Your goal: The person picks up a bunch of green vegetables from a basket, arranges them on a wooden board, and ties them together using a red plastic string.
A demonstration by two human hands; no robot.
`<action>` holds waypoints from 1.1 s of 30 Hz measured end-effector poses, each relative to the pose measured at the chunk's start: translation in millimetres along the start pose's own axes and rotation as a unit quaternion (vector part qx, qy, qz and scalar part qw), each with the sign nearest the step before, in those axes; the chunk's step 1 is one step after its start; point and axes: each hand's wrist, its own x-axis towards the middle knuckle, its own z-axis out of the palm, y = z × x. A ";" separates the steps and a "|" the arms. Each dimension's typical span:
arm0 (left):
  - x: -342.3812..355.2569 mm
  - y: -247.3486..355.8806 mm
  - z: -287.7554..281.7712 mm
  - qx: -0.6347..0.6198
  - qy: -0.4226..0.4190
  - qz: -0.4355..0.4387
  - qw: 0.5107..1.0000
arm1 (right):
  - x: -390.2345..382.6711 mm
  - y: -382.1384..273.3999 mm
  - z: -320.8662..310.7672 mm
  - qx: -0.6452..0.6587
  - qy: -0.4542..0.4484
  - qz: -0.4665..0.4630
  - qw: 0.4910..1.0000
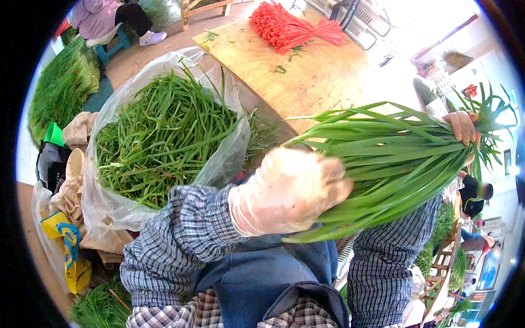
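Green, long and flat, the leaves of a large bunch [394,158] spread sideways before the person's chest, covering the near end of a wooden-topped bench [246,60]. Whether any leaf touches the bench cannot be told.

The right hand [462,130] has its fingers wrapped tightly round the bunch where it narrows, and more leaves splay out beyond it on the right. The left hand [292,188], in a thin whitish glove, is at the loose leaf ends, its fingers curled in and blurred; whether any leaf is caught inside them cannot be told. Blue-and-white checked sleeves [175,235] cover both forearms, above a dark blue apron [262,268].

Toward the far edge of the bench lies a bundle of red strips [281,33], gathered narrow at its right part, with a light-coloured crate [361,24] just beside it. Green scraps [280,69] lie between that bundle and the bench's left edge. Off that edge, a clear plastic bag [98,205] stands open, heaped with green leaves [164,131]. Beyond the bag, another person [101,19] sits on a blue stool [116,48].
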 end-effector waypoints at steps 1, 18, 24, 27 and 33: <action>7.1 -3.6 -6.0 0.009 0.039 -0.011 0.999 | -2.2 8.0 -1.9 0.010 0.009 -0.017 1.000; -49.0 21.9 -11.0 -0.132 -0.002 -0.276 0.952 | -15.6 -22.6 -2.6 -0.087 0.059 -0.008 0.994; -32.7 23.9 9.3 -0.315 -0.004 -0.410 0.856 | -13.3 -13.4 11.4 -0.106 0.087 -0.043 0.990; -21.8 22.5 3.8 -0.452 0.052 -0.477 0.752 | -13.4 -17.4 9.7 -0.118 0.076 -0.036 0.989; -13.6 27.0 4.6 -0.476 0.060 -0.529 0.701 | -12.7 -19.2 4.4 -0.112 0.063 -0.036 0.991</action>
